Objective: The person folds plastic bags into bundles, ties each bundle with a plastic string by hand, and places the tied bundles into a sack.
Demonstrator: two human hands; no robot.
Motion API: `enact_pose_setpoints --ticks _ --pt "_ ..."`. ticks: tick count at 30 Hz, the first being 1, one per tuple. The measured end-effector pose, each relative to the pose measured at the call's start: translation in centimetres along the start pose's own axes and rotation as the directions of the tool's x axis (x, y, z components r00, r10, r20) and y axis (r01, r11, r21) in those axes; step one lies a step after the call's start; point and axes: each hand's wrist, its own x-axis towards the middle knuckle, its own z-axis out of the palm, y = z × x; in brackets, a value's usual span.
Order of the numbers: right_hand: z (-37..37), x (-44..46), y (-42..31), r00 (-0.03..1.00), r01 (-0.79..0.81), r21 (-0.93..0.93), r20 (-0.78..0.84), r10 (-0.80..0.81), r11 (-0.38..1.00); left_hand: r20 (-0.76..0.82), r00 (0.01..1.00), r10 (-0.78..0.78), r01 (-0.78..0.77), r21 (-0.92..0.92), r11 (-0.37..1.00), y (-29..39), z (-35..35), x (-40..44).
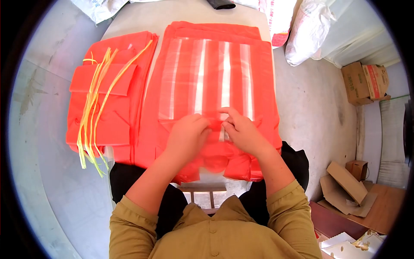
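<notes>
Red plastic bags (181, 56) with whitish stripes lie in a flat stack in front of me. Over the near part of the stack, my left hand (189, 134) has its fingers pinched on the red plastic. Close to its right, my right hand (242, 131) has thumb and fingertips on the same plastic, with the index finger raised and bent. The red plastic between and below the hands is blurred. On the left lies a folded red pile (101, 103) with loose yellow strips (95, 95) across it.
The stacks rest on a pale table (146, 17). A dark tube end (221, 4) is at its far edge. White sacks (308, 28) stand at the back right. Cardboard boxes (358, 84) and an opened carton (345, 190) are at the right.
</notes>
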Motion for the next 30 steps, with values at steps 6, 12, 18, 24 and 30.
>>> enact_pose_setpoints --ticks 6,12,18,24,30 --pt "1.0 -1.4 -0.2 0.805 0.413 -0.541 -0.161 -0.571 0.733 -0.068 0.992 -0.109 0.111 0.020 0.994 0.2 0.6 0.9" --pt "1.7 -1.7 0.2 0.829 0.469 -0.589 0.037 -0.558 0.658 -0.093 0.995 -0.019 0.023 0.041 0.999 -0.9 1.2 0.6" --pt "1.2 -1.1 0.2 0.787 0.492 -0.648 0.045 -0.615 0.582 -0.008 0.976 0.216 -0.211 0.191 0.959 -0.3 -2.0 0.3" --pt "1.3 -0.6 -0.1 0.811 0.463 -0.628 0.014 -0.585 0.626 -0.003 0.969 0.246 -0.235 0.284 0.929 -1.8 -1.6 0.2" --pt "1.4 -0.7 0.3 0.794 0.419 -0.718 -0.006 -0.608 0.556 -0.014 0.973 0.231 -0.217 0.295 0.930 -1.9 -1.4 0.5"
